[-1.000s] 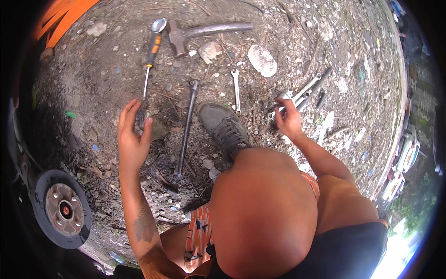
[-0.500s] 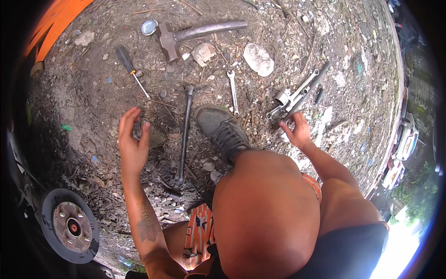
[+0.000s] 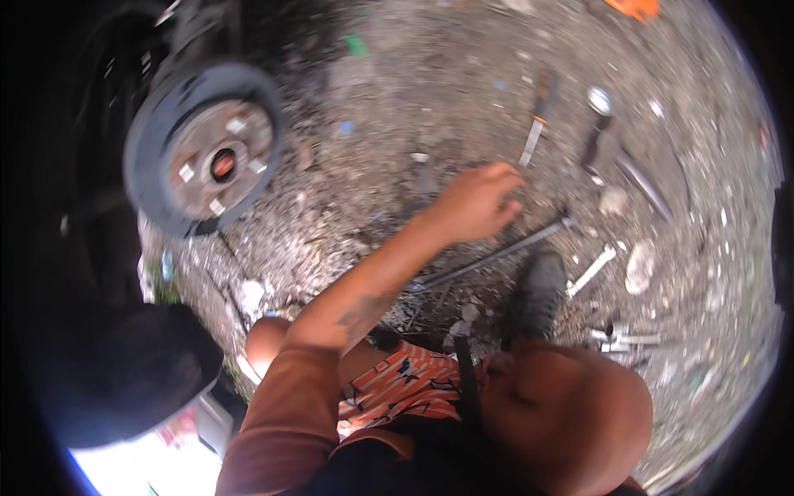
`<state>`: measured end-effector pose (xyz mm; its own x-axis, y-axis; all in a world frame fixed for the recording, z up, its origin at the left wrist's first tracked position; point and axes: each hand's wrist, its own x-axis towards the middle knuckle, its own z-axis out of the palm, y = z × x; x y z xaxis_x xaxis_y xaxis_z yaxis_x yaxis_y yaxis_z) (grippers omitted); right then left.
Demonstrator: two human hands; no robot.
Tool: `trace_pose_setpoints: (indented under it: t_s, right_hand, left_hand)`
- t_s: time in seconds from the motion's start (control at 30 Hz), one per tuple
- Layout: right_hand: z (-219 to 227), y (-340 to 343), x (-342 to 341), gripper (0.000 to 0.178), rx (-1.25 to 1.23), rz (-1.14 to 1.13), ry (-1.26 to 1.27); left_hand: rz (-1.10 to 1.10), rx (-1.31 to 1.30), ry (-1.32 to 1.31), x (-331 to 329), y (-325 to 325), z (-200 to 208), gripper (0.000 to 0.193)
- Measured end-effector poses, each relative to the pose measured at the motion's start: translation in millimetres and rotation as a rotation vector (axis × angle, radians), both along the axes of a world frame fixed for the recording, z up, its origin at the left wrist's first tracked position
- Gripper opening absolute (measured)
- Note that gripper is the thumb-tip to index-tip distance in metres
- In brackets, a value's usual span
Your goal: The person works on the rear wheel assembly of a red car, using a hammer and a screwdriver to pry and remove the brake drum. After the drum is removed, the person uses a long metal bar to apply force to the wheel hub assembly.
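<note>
My left hand (image 3: 480,202) reaches out over the dirt, blurred by motion. Its thumb stands apart from its bent fingers, and I see nothing in them. Just beyond the fingertips lies a screwdriver (image 3: 540,107) with a dark and orange handle. Below the hand, a long dark bar with a socket head (image 3: 504,255) rests slantwise on the ground, its head near my dark shoe (image 3: 539,293). My right hand is out of view. At the left a grey brake disc (image 3: 147,165) with a rusty hub face and several studs shows on a vehicle.
A sledgehammer (image 3: 641,182), a small round metal lid (image 3: 599,101), an open-ended wrench (image 3: 592,273) and pale stones (image 3: 640,266) lie to the right. Several metal tools (image 3: 626,339) are grouped near my knee (image 3: 571,405). Orange material (image 3: 635,7) shows at the top edge.
The view has swung left, bringing the brake disc up and the tools rightward. My left hand stays empty. The right hand, which was beside the metal tools, has gone out of view.
</note>
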<state>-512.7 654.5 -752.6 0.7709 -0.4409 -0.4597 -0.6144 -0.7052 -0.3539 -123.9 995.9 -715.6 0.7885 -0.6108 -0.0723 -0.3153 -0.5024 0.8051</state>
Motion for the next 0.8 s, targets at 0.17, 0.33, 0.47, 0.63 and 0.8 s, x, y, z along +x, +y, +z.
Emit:
trace_pose_setpoints:
  t_s: [0.17, 0.33, 0.47, 0.63, 0.8]
  right_hand:
    - [42, -15, 47, 0.04, -0.006, 0.357, 0.267]
    - [99, -46, 118, 0.027, -0.133, 0.439, 0.285]
    - [159, -68, 201, 0.024, -0.163, 0.325, 0.025]
    - [305, 15, 280, 0.035, -0.032, 0.074, -0.312]
    - [359, 60, 333, 0.038, 0.326, 0.347, -0.648]
  left_hand:
    - [0.055, -0.013, -0.069, -11, 9, -12, 0.031]
    - [0.072, -0.098, -0.044, 5, 7, -13, 0.031]
    - [0.076, -0.143, 0.034, 0, 14, -3, 0.043]
    - [0.016, -0.248, -0.091, -16, -3, 21, 0.088]
    - [0.186, -0.499, -0.39, -29, -24, 81, 0.12]
